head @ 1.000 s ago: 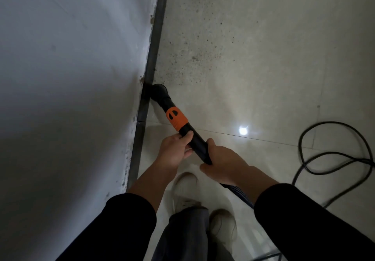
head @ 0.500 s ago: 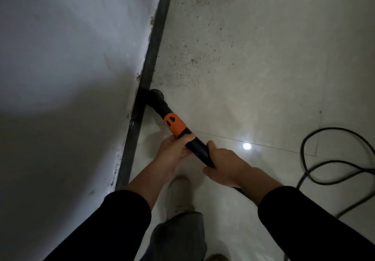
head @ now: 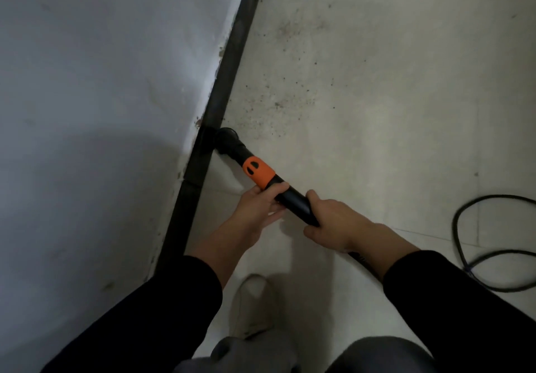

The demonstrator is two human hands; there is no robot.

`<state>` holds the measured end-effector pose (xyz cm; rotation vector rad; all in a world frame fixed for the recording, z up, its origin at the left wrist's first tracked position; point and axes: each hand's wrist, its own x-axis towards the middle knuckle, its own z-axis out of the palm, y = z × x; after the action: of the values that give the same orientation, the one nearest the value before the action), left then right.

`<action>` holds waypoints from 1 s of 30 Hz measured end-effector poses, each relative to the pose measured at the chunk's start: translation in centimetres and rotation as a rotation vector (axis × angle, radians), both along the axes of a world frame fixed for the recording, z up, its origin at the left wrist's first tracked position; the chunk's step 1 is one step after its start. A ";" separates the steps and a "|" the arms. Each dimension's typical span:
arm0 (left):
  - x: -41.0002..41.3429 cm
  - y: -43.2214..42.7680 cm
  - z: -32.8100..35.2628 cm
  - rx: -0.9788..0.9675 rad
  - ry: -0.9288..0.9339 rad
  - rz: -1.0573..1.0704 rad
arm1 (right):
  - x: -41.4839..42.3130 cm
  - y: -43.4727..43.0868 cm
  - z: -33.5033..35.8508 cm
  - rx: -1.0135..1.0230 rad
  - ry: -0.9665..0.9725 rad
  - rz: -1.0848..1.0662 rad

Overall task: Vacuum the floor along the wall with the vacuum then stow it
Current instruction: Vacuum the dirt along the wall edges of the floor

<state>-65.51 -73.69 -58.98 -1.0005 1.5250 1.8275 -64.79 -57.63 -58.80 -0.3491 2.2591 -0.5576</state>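
Vacuum wand [head: 293, 201] is gripped with fingers curled round it, left hand [head: 255, 210] just behind orange collar [head: 259, 171], right hand [head: 333, 221] behind that; nozzle [head: 229, 139] beyond fingertips at baseboard [head: 220, 97]; judged stiff, light, best held mid-tube.

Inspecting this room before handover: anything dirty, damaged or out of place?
Dark grit speckles the floor ahead of the vacuum wand; plaster is chipped along the black baseboard; a black cable lies looped at right.

A room indoors with hard finishes: a pale tiled floor [head: 391, 146] with thin joints, a white plastered wall [head: 101, 68], a dark skirting board [head: 232, 62] at its foot. Dark grit [head: 278, 105] speckles the tiles; a black cable [head: 456, 224] loops across them.
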 end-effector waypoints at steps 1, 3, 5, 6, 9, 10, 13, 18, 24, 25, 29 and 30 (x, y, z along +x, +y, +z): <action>-0.2 0.0 -0.2 -0.004 0.012 0.005 | -0.2 0.0 0.0 -0.001 0.009 0.001; -0.4 0.1 -0.2 -0.006 0.026 0.008 | -0.3 0.0 0.0 -0.006 0.027 0.003; -0.6 0.0 0.1 -0.009 0.014 0.012 | -0.4 -0.1 0.2 -0.009 0.031 -0.006; -0.6 -0.1 0.2 -0.012 0.000 0.011 | -0.4 -0.3 0.3 -0.010 0.026 -0.011; -0.9 -0.6 1.0 -0.007 -0.054 -0.009 | -0.3 -0.8 0.9 -0.018 0.002 -0.028; -1.2 -0.8 1.3 0.000 -0.077 -0.013 | -0.4 -1.0 1.2 -0.020 -0.006 -0.034; -2.1 -1.2 2.0 0.026 -0.141 -0.038 | -0.6 -1.2 1.6 -0.002 -0.022 -0.055; -3.3 -1.4 1.9 0.054 -0.170 -0.104 | -1.6 -1.4 1.4 0.054 -0.040 -0.067; -3.7 -1.7 0.9 0.092 -0.108 -0.150 | -3.0 -1.2 1.2 0.095 -0.084 -0.054; -3.5 -1.8 0.6 0.096 -0.096 -0.149 | -3.1 -1.3 1.1 0.101 -0.094 -0.043; -3.1 -2.1 -0.1 0.110 -0.041 -0.122 | -3.0 -1.6 0.5 0.102 -0.095 -0.026; -3.1 -2.1 -0.2 0.106 -0.028 -0.122 | -2.9 -1.6 0.4 0.098 -0.086 -0.032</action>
<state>-68.57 -75.77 -59.13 -0.8607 1.4245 1.7815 -67.68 -59.21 -58.40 -0.2357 2.2027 -0.4674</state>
